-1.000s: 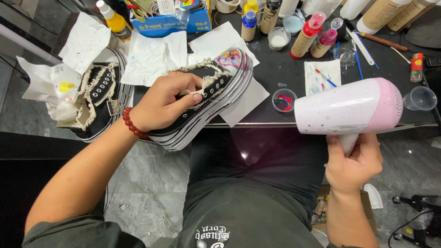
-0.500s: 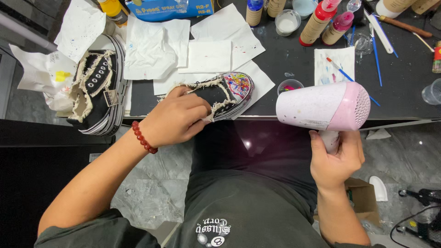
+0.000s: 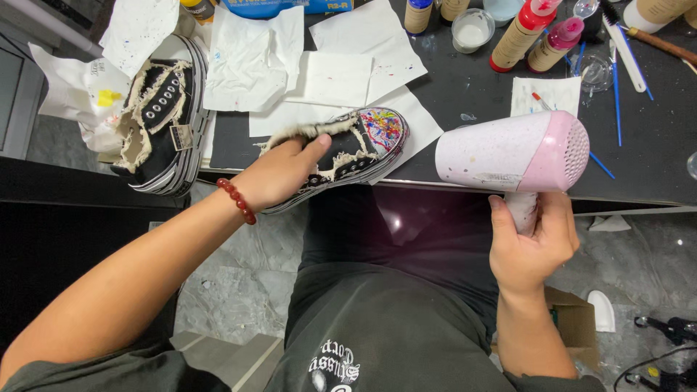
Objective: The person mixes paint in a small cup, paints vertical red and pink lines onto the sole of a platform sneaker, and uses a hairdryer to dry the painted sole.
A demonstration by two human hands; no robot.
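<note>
My left hand (image 3: 279, 174) is closed round the heel end of a black frayed shoe (image 3: 341, 152), thumb across its opening, holding it at the table edge with its paint-splashed toe pointing away to the right. My right hand (image 3: 534, 243) is wrapped tight on the handle of a pink-and-white dryer (image 3: 512, 152), its nozzle facing that toe, just apart. Beyond the dryer stand two bottles (image 3: 537, 36) with red and pink caps. Left of my left hand lies a second shoe (image 3: 160, 116); a blue box (image 3: 287, 6) sits beyond it.
</note>
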